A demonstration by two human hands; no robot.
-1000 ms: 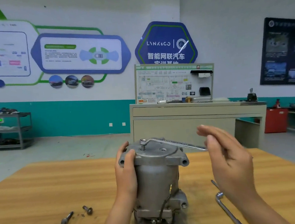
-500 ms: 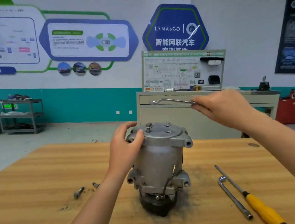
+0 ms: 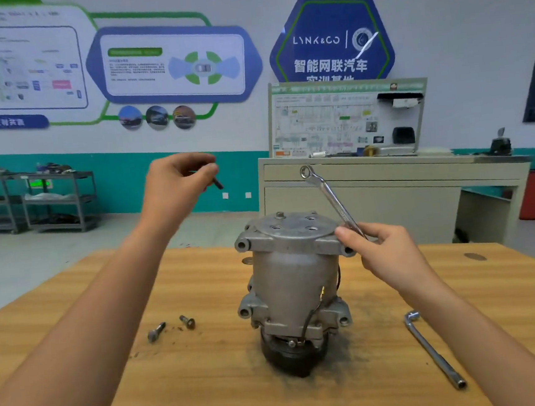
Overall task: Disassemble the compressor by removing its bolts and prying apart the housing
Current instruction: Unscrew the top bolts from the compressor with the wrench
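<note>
The grey metal compressor (image 3: 293,278) stands upright on its black pulley in the middle of the wooden table (image 3: 211,386). One bolt head (image 3: 280,215) still sticks up from its top cover. My left hand (image 3: 174,188) is raised up and to the left of the compressor, pinching a dark bolt (image 3: 217,183) between thumb and fingers. My right hand (image 3: 385,252) sits at the cover's right edge and grips a ring spanner (image 3: 328,197), whose ring end points up and left.
Two removed bolts (image 3: 170,328) lie on the table left of the compressor. An L-shaped socket wrench (image 3: 432,348) lies at the right. A beige cabinet (image 3: 388,192) with a display board stands behind the table, and metal shelves (image 3: 33,200) at far left.
My left hand let go of the compressor's cover and rose up and left with a bolt in its fingers. My right hand came down to the cover's right edge, tilting the spanner upright.
</note>
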